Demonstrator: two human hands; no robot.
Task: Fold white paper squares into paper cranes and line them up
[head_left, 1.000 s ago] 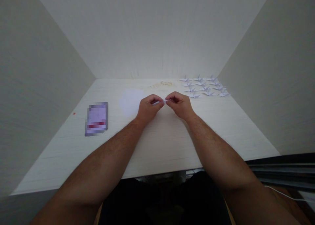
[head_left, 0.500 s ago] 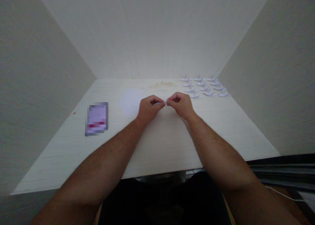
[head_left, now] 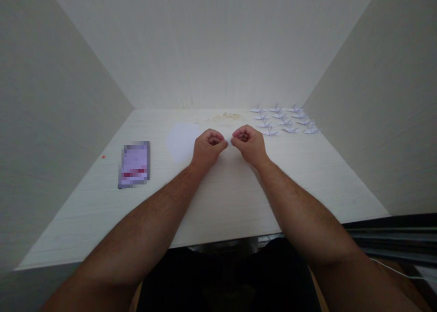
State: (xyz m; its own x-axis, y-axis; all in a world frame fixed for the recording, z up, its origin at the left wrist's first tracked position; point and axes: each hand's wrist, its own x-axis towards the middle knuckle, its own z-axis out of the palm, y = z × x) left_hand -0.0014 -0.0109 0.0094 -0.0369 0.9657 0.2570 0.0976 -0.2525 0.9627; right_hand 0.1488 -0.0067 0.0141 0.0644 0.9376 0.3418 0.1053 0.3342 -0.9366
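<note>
My left hand (head_left: 208, 147) and my right hand (head_left: 248, 143) rest side by side on the white table (head_left: 221, 202), both curled shut. Between their fingertips they pinch a small folded piece of pale paper (head_left: 229, 142), of which only a sliver shows. A sheet of pale paper (head_left: 180, 139) lies flat on the table just left of my left hand. Several small folded paper cranes (head_left: 283, 120) stand in rows at the back right of the table.
A dark phone-sized flat object (head_left: 134, 164) lies on the table's left part. White walls close in the table on the left, back and right. A faint brownish stain (head_left: 225, 117) marks the back of the table. A white cable (head_left: 392, 268) runs at the lower right.
Both hands have curled tighter and turned their fingers upward, closing over the small paper so that less of it shows. The arms have hardly moved.
</note>
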